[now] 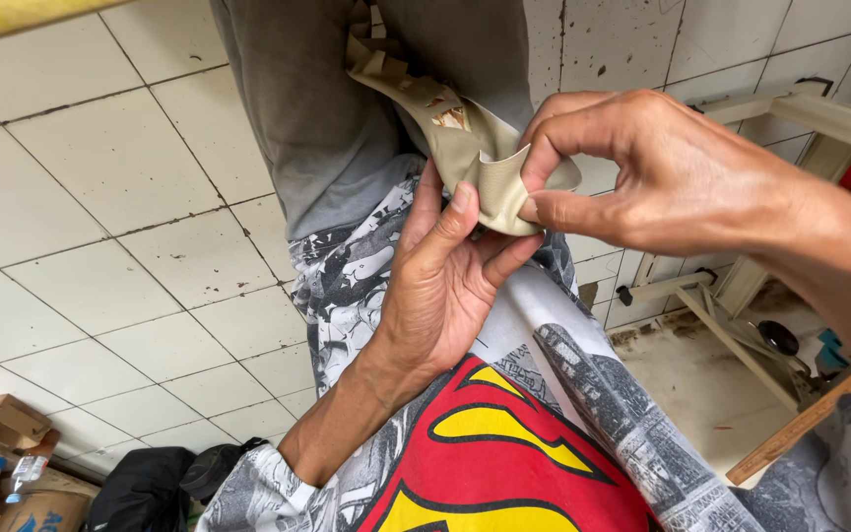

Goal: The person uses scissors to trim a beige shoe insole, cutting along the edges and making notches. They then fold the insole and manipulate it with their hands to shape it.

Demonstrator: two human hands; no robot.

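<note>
So you've got that beige fabric strip (475, 148) pinched between both hands right now, up over your lap in front of your grey shorts (327, 108). Your left hand (445, 286) is under it, palm up, thumb pressed against the near face of the folded end and the other fingers curled in behind. Your right hand (642, 167) comes in from the right side with thumb and forefinger nipped onto the edge of the same fold. The rest of the strip trails up and away toward the top edge of the view, with some frayed or worn bits showing along it.

Looks to me like you're mid-fold, or working a crease at that end. I'd say the next bit needs a steady pinch from the right while the left thumb keeps the fold flat, otherwise it'll spring open. White tiled floor (100, 197) underneath.
</note>
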